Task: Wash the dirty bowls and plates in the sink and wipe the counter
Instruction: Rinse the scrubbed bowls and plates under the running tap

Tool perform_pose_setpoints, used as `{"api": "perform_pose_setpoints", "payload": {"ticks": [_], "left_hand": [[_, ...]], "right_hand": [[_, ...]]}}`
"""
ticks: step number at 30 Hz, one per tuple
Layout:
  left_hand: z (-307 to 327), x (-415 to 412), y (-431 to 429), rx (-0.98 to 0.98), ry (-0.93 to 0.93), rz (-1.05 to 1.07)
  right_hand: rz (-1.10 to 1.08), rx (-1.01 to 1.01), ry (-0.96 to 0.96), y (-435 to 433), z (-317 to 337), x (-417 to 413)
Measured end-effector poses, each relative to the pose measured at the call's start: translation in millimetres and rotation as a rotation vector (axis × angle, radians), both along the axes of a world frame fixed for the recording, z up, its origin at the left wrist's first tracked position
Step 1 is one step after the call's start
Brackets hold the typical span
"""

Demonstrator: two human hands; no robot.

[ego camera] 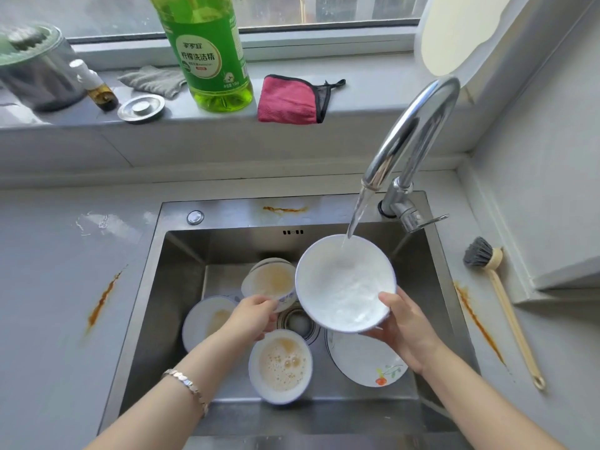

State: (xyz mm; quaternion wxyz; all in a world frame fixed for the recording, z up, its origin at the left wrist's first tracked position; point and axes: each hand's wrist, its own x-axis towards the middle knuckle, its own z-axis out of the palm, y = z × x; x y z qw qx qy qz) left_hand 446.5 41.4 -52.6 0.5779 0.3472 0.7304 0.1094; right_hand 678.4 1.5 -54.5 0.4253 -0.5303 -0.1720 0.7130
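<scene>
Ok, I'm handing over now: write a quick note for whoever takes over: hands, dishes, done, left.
Right hand holds the white bowl under the running tap, water filling it.
Left hand grips a stained bowl, tilted, over the sink.
Lying in the sink: a stained plate, a foamy bowl, a flowered plate.
Done: no washed dish set aside in view.
Left: all the dishes, then the orange stains on the counter; pink cloth lies on the sill.
</scene>
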Motion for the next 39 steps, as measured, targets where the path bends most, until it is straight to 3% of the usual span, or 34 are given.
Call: {"api": "perform_pose_setpoints", "payload": {"ticks": [4, 8, 12, 17, 19, 21, 23, 26, 28, 34, 39], "left_hand": [[-8, -24, -19, -0.016, 0.069, -0.07], [-11, -42, -42, -0.03, 0.114, -0.081], [-9, -49, -61, -0.034, 0.124, -0.083], [-9, -46, -71, -0.003, 0.135, -0.129], [-9, -43, -70, -0.02, 0.136, -0.156], [-12, -40, -68, -0.024, 0.14, -0.174], [-15, -36, -66, -0.026, 0.145, -0.185], [-25, -30, -65, -0.039, 0.156, -0.194], [-32, -27, -65, -0.055, 0.165, -0.207], [-47, -23, -67, -0.094, 0.155, -0.177], [-54, -28, -71, -0.104, 0.16, -0.133]], "right_hand": [[-0.057, 0.078, -0.108, -1, 4, 5], [0.094, 0.23, -0.529, -11, 7, 5], [0.467, 0.479, -1.05, -21, 11, -7], [0.717, 0.84, -1.39, -38, 3, -10], [0.731, 0.859, -1.472, -42, -1, -5], [0.729, 0.571, -1.39, -43, -4, 6], [0.572, 0.245, -1.159, -43, -18, 21], [0.203, -0.019, -0.853, -41, -46, 36], [0.109, -0.161, -0.724, -40, -65, 37], [0.124, -0.319, -0.684, -36, -116, 39], [0.19, -0.33, -0.684, -40, -142, 40]]}}
